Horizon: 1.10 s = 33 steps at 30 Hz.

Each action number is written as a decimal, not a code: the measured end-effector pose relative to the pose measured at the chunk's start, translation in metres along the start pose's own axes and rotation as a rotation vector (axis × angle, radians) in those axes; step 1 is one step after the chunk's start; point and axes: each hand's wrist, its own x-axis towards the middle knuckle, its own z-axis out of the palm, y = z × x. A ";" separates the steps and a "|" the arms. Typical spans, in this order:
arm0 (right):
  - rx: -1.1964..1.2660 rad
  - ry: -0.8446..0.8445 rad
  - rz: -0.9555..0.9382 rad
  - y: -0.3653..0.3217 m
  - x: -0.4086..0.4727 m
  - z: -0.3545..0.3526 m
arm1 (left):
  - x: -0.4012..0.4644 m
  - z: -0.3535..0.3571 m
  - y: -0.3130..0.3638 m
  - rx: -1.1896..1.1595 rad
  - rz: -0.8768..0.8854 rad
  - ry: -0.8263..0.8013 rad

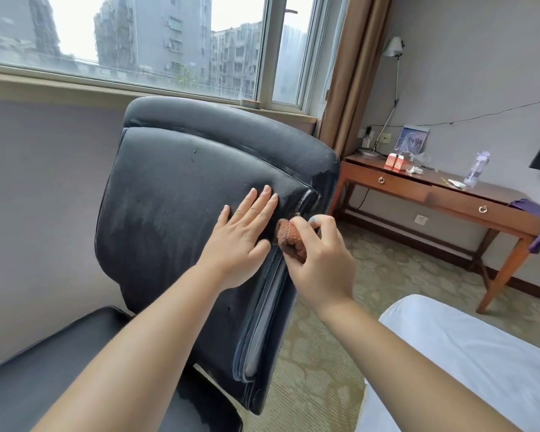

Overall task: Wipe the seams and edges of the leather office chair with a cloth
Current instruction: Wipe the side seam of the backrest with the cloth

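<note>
1. The black leather chair [181, 194] stands in front of the window [156, 42], its backrest facing the camera and tilted a little to the right; the seat shows at lower left.
2. The left hand [240, 235] lies flat on the backrest panel, fingers straight and together, pressing the leather just left of the side seam [303, 201].
3. The right hand [318, 260] grips a bunched reddish-brown cloth [289, 235], fingers curled round it, and holds the wad against the backrest's right edge, right beside the left hand's thumb.
4. The seam runs long and nearly upright down the right side of the backrest, from the upper corner above the cloth to the lower edge near the seat. The cloth sits on its upper part, so most of the seam's length lies below the hand, toward the camera.
5. The right hand is the nearer one to that edge, and a stroke down along the seam looks like the natural next move.
6. Whether the cloth actually reaches into the groove or only rests on its lip is hard to tell, since the fingers cover that spot.
7. To the right stand a wooden desk [449, 194] and a white bed [468, 369].
</note>
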 end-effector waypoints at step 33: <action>-0.023 0.087 0.062 0.006 0.012 -0.008 | -0.013 0.021 0.005 -0.032 -0.101 0.084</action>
